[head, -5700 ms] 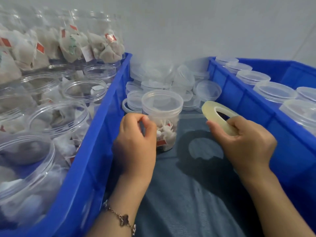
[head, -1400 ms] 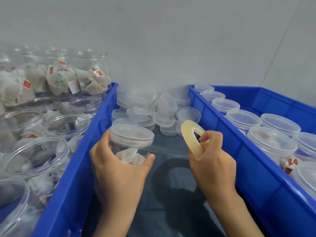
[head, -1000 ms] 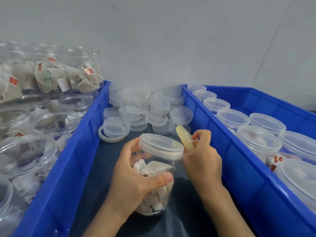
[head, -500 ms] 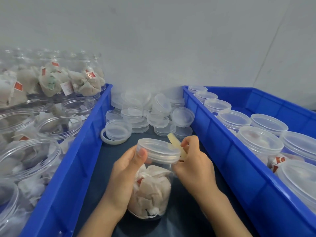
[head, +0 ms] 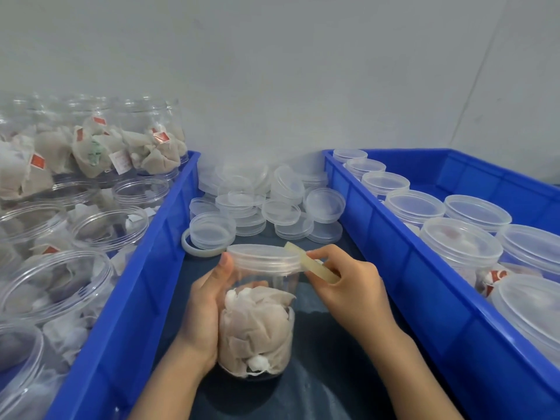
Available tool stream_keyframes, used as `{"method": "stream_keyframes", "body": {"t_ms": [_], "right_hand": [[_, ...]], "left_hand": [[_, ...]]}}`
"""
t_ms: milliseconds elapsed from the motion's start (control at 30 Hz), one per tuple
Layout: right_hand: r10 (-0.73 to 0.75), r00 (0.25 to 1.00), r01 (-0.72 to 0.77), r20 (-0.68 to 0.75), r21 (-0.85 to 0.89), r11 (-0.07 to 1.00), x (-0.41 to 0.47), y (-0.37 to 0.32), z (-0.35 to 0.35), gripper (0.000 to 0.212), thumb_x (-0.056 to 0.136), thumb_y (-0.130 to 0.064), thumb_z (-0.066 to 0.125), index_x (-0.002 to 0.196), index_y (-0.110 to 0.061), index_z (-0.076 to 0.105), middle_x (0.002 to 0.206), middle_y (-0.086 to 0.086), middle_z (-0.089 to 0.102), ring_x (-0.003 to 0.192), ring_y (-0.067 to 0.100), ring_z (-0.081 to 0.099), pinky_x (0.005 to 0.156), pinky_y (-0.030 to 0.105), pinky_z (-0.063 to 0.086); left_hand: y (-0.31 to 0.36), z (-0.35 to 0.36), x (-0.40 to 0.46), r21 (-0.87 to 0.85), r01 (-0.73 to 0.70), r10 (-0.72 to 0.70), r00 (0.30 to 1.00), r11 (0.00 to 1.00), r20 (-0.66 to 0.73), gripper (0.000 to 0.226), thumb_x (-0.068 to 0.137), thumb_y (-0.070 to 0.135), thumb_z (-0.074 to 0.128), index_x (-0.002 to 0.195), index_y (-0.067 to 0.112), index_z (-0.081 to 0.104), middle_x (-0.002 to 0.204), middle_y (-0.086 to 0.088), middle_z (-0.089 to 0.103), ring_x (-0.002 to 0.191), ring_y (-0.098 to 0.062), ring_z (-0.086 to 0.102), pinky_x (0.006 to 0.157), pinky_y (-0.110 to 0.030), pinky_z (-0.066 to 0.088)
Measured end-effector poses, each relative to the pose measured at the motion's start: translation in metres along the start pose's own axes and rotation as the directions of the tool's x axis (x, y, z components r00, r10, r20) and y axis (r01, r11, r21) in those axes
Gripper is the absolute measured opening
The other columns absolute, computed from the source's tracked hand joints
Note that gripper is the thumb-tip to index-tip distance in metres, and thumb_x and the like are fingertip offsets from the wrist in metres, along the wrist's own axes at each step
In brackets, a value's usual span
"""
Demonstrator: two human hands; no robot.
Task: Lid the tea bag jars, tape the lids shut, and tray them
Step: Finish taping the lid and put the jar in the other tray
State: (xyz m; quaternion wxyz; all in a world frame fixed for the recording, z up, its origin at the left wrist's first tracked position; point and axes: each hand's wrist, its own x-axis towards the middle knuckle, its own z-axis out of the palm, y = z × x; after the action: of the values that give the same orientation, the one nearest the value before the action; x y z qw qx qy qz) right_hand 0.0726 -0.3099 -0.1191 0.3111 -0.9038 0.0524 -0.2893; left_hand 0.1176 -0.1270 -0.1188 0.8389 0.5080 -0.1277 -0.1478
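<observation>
Between bins | our left hand [head: 203,310] grips upright jar [head: 257,316], lid [head: 264,257] up | right hand [head: 348,286] pinches tape [head: 318,266] edge-on against lid

Dark grey table [head: 318,398] lane open at near edge; loose clear plastic lids [head: 260,207] block its far end between two blue plastic crates [head: 403,268].

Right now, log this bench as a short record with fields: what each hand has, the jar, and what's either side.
left hand: grips the jar by its side
right hand: holds the tape roll against the lid rim
jar: lidded, holds tea bags
left bin: open jars of tea bags
right bin: lidded jars
between bins: loose lids, at the back
</observation>
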Motion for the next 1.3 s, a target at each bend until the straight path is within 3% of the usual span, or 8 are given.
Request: {"method": "stream_keyframes", "body": {"t_ms": [367,467,533,633,800,967,1100,1300], "right_hand": [[0.036,0.995,-0.011,0.098,-0.250,0.968,-0.003,-0.017,0.016,0.030,0.083,-0.046,0.060,0.105,-0.029,0.046,0.092,-0.011,0.065,0.083,0.023,0.060,0.069,0.031,0.046],[0.036,0.998,-0.022,0.050,-0.257,0.966,-0.006,-0.017,0.013,0.026,0.086,-0.045,0.055,0.106,-0.029,0.048,0.092,-0.011,0.063,0.082,0.021,0.058,0.067,0.029,0.044],[0.040,0.999,-0.030,0.033,-0.263,0.964,-0.007,-0.019,0.012,0.025,0.088,-0.041,0.052,0.109,-0.028,0.047,0.094,-0.009,0.063,0.083,0.022,0.058,0.065,0.029,0.041],[0.067,0.997,-0.053,0.036,-0.297,0.953,-0.010,-0.026,0.013,0.021,0.089,-0.037,0.050,0.106,-0.027,0.043,0.093,-0.008,0.062,0.082,0.022,0.055,0.062,0.029,0.037],[0.126,0.990,-0.097,0.059,-0.355,0.930,-0.020,-0.036,0.009,0.013,0.091,-0.035,0.043,0.100,-0.029,0.037,0.094,-0.010,0.058,0.085,0.018,0.055,0.067,0.033,0.043],[0.090,0.939,-0.078,0.331,-0.049,0.996,-0.030,-0.038,-0.012,0.051,0.077,-0.028,0.064,0.116,-0.039,0.032,0.105,-0.015,0.055,0.100,0.006,0.054,0.083,0.025,0.045],[0.049,0.816,-0.321,0.577,0.381,0.867,-0.038,-0.020,-0.038,0.077,0.063,-0.037,0.077,0.126,-0.053,0.035,0.081,0.002,0.066,0.067,0.007,0.059,0.065,0.021,0.049],[-0.026,0.984,-0.048,0.178,0.397,0.917,-0.040,-0.010,-0.043,0.029,0.072,-0.059,0.052,0.093,-0.041,0.059,0.047,0.002,0.045,0.042,0.003,0.039,0.043,0.023,0.039]], "left_hand": [[0.001,0.004,-0.008,0.090,0.069,-0.080,0.990,0.993,0.115,0.105,0.045,0.071,0.077,0.118,-0.002,0.059,0.115,-0.031,0.060,0.110,-0.049,0.054,0.097,-0.059,0.042],[0.000,0.010,-0.007,0.287,-0.120,0.133,0.991,0.950,-0.026,0.101,0.041,0.085,0.065,0.111,0.012,0.060,0.108,-0.011,0.068,0.105,-0.029,0.062,0.095,-0.045,0.048],[-0.001,0.014,-0.012,0.518,-0.250,0.347,0.933,0.818,-0.098,0.067,0.060,0.082,0.054,0.102,0.030,0.061,0.101,0.009,0.068,0.096,-0.001,0.062,0.085,-0.019,0.049],[-0.006,0.018,-0.023,0.679,-0.334,0.570,0.808,0.654,-0.151,0.029,0.088,0.060,0.048,0.102,0.040,0.062,0.103,0.021,0.067,0.098,0.006,0.060,0.083,-0.013,0.047],[-0.003,0.025,-0.030,0.894,-0.169,0.433,0.901,0.415,-0.030,0.112,0.046,0.099,0.029,0.144,0.047,0.008,0.119,0.025,0.036,0.108,0.000,0.044,0.085,-0.022,0.035],[0.004,0.018,-0.017,0.823,-0.212,0.433,0.900,0.527,-0.045,0.078,0.038,0.081,0.056,0.111,0.065,0.034,0.109,0.024,0.058,0.092,-0.003,0.057,0.075,-0.016,0.043],[0.005,0.003,-0.006,0.701,-0.238,0.366,0.930,0.673,-0.036,0.063,0.044,0.074,0.063,0.103,0.060,0.045,0.102,0.018,0.063,0.090,0.004,0.059,0.076,-0.016,0.048],[0.003,-0.004,-0.005,0.616,-0.279,0.380,0.924,0.737,-0.036,0.061,0.045,0.068,0.069,0.102,0.058,0.050,0.099,0.026,0.063,0.092,0.004,0.060,0.079,-0.018,0.048]]}}
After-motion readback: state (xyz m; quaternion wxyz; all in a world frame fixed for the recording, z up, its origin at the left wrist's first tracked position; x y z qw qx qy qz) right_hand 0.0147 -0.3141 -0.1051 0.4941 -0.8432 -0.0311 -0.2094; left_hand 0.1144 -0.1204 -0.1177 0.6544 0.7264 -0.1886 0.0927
